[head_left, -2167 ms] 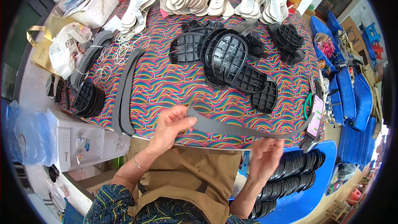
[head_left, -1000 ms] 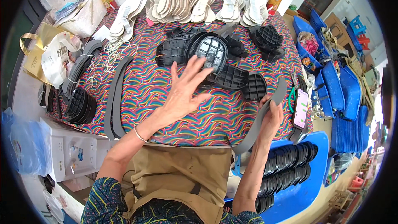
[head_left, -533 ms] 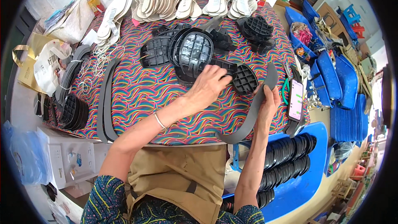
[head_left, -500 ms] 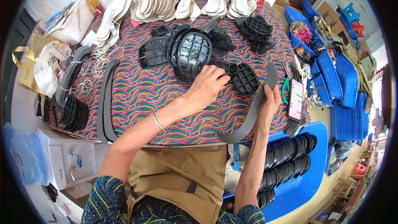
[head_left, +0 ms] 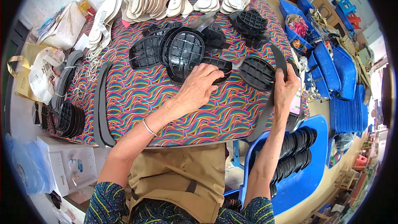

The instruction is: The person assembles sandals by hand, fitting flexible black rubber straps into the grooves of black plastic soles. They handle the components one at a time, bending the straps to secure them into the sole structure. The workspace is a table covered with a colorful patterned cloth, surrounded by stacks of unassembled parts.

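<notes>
Spanning the space between my hands is a black ribbed shoe sole [head_left: 258, 73], its rounded part tipped up toward my right hand. My left hand [head_left: 197, 85] is bent, its fingertips closed on the sole's left portion; the exact grip is partly hidden. In my right hand [head_left: 287, 88], a long dark grey curved strip [head_left: 261, 120] is pinched, its upper end standing above the fingers. This strip passes right beside the sole's edge; whether they touch is hidden by the fingers. A pile of black soles [head_left: 185, 49] lies just beyond my left hand.
More black soles [head_left: 251, 23] sit at the back right. Tied cream insoles [head_left: 151, 0] line the wall. Two grey strips [head_left: 101, 108] lie at left, near white string [head_left: 97, 64]. A phone [head_left: 295, 103] is by my right hand; a blue tub [head_left: 302, 182] stands below.
My right hand has moved right with the grey strip. The sole's rounded part has shifted right and tilted up next to that hand. My left hand stays near the sole's other portion.
</notes>
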A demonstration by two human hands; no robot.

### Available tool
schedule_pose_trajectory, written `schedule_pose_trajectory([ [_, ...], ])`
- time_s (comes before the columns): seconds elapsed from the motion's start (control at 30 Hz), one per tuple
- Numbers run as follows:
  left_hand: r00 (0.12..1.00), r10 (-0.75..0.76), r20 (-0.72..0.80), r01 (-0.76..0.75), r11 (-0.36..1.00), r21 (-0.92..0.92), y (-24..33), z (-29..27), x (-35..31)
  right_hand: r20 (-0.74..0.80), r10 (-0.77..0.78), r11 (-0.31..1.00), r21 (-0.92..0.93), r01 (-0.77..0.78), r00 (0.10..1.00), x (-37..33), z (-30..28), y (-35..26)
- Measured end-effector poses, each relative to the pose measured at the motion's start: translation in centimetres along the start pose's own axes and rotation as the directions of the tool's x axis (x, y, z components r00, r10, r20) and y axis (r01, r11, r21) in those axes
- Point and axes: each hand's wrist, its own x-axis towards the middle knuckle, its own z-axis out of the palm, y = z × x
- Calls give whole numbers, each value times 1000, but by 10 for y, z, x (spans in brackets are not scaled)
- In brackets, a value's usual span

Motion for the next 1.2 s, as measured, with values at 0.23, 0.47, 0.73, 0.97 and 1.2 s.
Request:
schedule_pose_trajectory([
  [0.23, 999, -52, -5, 51, 994, -98, -2, -7, -1, 196, -257, 908, -285, 306, 946, -14, -39, -28],
  [0.47, 997, -76, -8, 74, 988, -137, -3, -10, 2, 194, -117, 953, -254, 166, 974, -54, -51, -36],
  [0.73, 1000, -13, -11, 13, 1000, -3, -4, 3, -3, 126, 40, 963, -271, -5, 991, -128, -54, -27],
  [0.97, 993, 2, -114, -16, 992, -124, -3, 6, 3, 49, 319, 948, -33, -318, 946, -167, -94, -23],
  [1.2, 962, -198, 190, 270, 809, -522, 44, -33, -14, 197, 347, 894, 225, -387, 917, -164, -70, -38],
])
